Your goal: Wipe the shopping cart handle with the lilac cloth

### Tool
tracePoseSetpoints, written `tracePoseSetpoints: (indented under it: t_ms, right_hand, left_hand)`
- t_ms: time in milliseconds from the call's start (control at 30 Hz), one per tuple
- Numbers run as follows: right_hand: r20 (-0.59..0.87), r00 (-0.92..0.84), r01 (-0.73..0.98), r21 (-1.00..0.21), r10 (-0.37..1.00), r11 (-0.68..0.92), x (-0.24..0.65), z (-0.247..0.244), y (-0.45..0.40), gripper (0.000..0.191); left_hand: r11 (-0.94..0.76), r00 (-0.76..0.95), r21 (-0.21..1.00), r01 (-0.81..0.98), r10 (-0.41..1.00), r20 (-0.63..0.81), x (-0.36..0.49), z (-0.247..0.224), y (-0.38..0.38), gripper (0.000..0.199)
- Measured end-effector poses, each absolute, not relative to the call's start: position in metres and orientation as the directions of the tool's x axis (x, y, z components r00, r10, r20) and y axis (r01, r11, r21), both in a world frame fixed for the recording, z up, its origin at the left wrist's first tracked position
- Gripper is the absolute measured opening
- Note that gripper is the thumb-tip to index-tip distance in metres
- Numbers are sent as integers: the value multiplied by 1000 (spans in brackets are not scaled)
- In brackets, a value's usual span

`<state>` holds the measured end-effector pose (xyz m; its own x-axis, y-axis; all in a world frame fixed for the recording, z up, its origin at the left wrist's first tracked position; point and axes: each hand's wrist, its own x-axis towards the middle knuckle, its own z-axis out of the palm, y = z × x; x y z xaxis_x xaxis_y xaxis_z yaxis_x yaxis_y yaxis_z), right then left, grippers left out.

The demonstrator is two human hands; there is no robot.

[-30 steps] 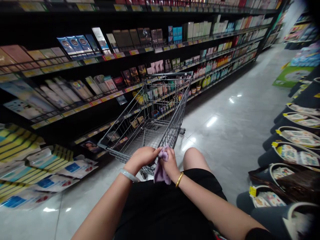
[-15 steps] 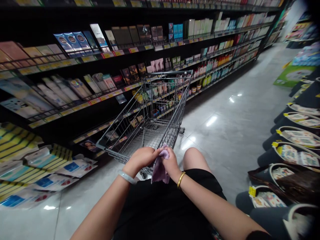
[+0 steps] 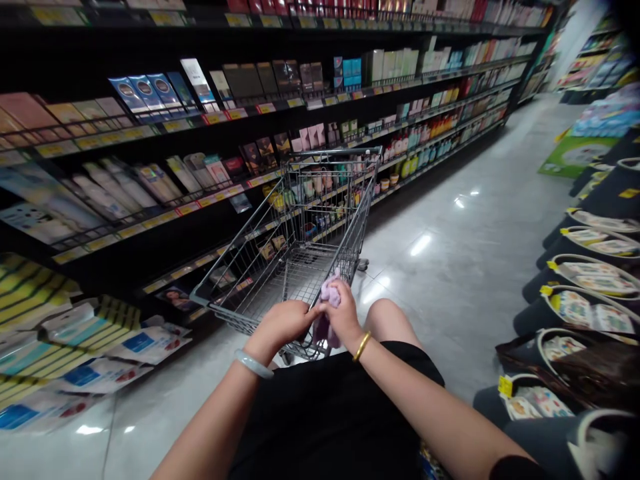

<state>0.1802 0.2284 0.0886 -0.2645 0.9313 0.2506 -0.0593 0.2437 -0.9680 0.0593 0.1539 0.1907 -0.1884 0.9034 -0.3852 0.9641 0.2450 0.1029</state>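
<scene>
A grey wire shopping cart point(image 3: 310, 273) stands in front of me, with its near end at my knees. My left hand point(image 3: 286, 325) is closed over the near rim at the right corner; its fingertips are out of sight below, and its thumb points at my right hand. A lilac cloth point(image 3: 330, 293) is bunched in my right hand point(image 3: 341, 315), which presses it around the cart's side rim near that corner. The cloth's loose end hangs down behind my fingers. No goods show in the cart's basket.
Long shelves point(image 3: 165, 130) of boxes and bottles run along the left. Packaged goods point(image 3: 120, 347) stick out at the lower left. Dark buckets point(image 3: 530, 310) holding packs line the right side, with a brown bag point(image 3: 595, 370) on them. Shiny grey floor point(image 3: 425, 200) lies between.
My right hand has shifted slightly up and forward along the cart's rim with the cloth, which now bunches above my fingers. My left hand stays near the corner. The view has turned a little.
</scene>
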Motion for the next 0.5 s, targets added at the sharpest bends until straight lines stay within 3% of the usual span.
tracePoseSetpoints:
  t_ms: [167,267,333,400,500]
  right_hand:
    - [3,-315,37,-999,949,15,189,36,207,17]
    - [-13,-308,-2,-1000,951,-15,186,54,211,20]
    - [46,-276,-64,-998,960,29,182,83,223,26]
    - [205,-230,-93,-978,951,188,178,108,236,27]
    - [340,-225,-52,-940,913,337,178,110,243,25]
  left_hand:
    - [248,-199,87,965,904,-377,63,194,152,86]
    - [244,-193,92,965,906,-377,62,193,152,86]
    - [240,-191,89,967,907,-375,61,191,152,86]
    - [233,-186,84,969,908,-374,60,190,153,87]
    - [224,-178,86,971,914,-365,60,192,152,88]
